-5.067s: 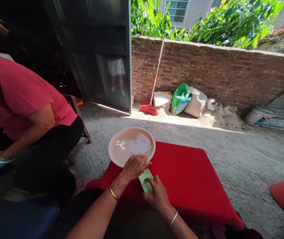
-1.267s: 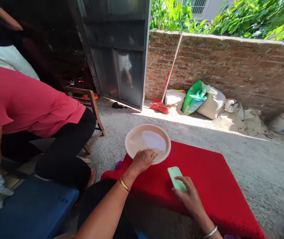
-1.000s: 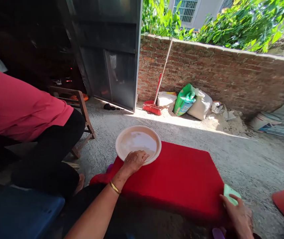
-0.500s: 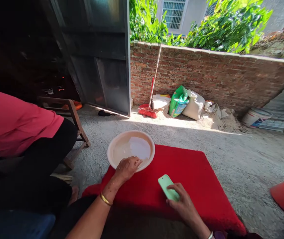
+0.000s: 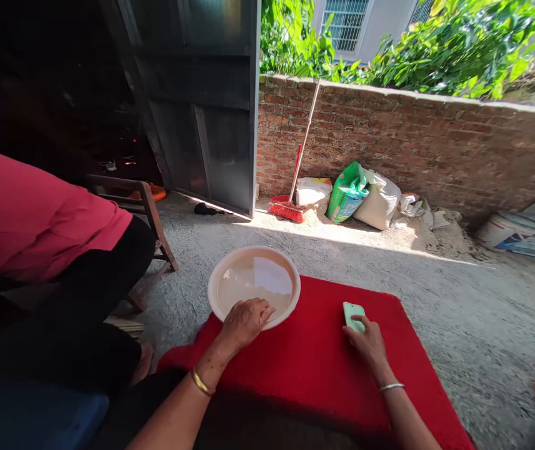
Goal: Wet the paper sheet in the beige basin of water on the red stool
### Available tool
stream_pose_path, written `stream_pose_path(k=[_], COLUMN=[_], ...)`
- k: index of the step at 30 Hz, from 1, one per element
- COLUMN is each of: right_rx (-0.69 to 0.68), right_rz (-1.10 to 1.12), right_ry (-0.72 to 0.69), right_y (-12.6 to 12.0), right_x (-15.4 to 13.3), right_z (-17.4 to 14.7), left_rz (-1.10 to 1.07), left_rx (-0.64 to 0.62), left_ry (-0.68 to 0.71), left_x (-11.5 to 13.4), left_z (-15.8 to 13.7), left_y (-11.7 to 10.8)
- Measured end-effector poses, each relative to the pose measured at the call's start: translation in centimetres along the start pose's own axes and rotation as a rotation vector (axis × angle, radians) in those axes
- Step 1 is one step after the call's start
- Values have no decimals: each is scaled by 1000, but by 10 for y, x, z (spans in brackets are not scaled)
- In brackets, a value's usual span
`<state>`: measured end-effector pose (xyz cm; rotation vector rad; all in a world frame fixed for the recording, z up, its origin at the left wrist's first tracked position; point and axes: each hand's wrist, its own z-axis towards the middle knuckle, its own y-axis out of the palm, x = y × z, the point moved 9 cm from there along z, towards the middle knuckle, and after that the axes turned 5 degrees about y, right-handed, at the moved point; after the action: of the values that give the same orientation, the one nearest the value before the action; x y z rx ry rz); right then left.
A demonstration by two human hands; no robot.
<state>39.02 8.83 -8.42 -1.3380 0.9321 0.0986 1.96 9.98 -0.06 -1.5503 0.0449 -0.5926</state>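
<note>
A round, pale pink basin with clear liquid in it stands at the far left corner of the red cloth-covered table. My left hand, a gold bangle on its wrist, is closed on the basin's near rim. Its fingertips are partly hidden from me. To the right, a light green phone is gripped between the thumb and fingers of my right hand. The phone is low over the right part of the red cloth; whether it touches the cloth I cannot tell.
A seated person in a pink top is at the left beside a wooden chair. Along the brick wall are a red broom, a green sack and a white sack. A dark metal door stands open.
My right hand has carried the phone rightward and farther from me, over the cloth. My left hand remains at the basin's near rim. The whole view has shifted slightly.
</note>
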Motion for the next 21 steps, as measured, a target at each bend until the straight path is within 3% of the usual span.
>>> stream_pose_path(k=[2,4,9,12,15,19,21], right_rx=[-111,-121,182,288,232,0,-130], right_rz=[68,101,8,-53,-55,5,47], right_ry=[-88,-90,286,448,377,61,-79], right_y=[26,20,-72,-93,-51,53,91], right_x=[-20,-22,30,41,10,-69,-99], right_z=[-2,7,57,71,69,42,26], left_rz=[-4,-7,-16,-29,-33,-26,-29], left_rx=[-5,-10,-10,-3,2,5,9], left_ry=[-2,-1,12,20,23,21,14], left_x=[0,1,3,3,3,3,2], left_z=[0,0,-1,-1,-1,-1,-1], left_y=[0,0,2,3,4,4,3])
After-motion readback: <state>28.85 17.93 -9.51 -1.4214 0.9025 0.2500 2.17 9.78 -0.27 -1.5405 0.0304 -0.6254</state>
